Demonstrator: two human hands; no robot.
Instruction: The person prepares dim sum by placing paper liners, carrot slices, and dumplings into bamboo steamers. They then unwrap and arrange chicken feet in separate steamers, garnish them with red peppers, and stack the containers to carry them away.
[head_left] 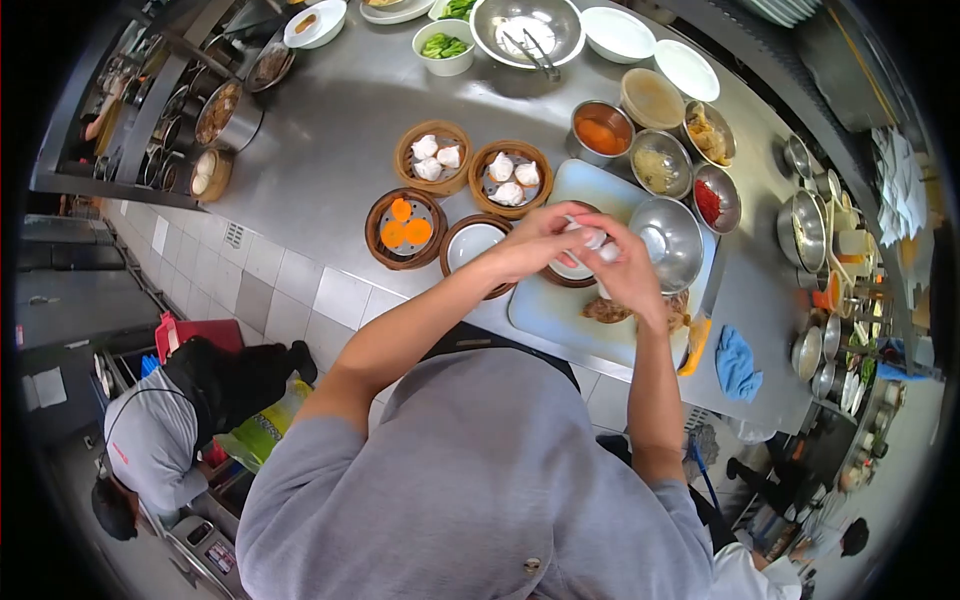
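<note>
My left hand [541,243] and my right hand [626,268] meet above the cutting board [560,325], fingers curled around small white lumps [592,238] whose kind I cannot make out. Beneath my hands, partly hidden, is a steamer basket with a white dish [572,268]. Left of it, another steamer basket [475,243] has a white dish inside. Farther left stand a basket with orange-topped pieces [405,228] and two baskets of white dumplings [435,158]. A steel bowl [667,245] is just right of my right hand, and brown cooked meat [606,308] lies below it.
Steel bowls of orange sauce [603,130], minced pale food [660,164] and red bits [715,198] stand behind the board. A yellow-handled tool [695,346] and blue cloth [738,364] lie right. A co-worker [160,440] bends at lower left; other people are at lower right.
</note>
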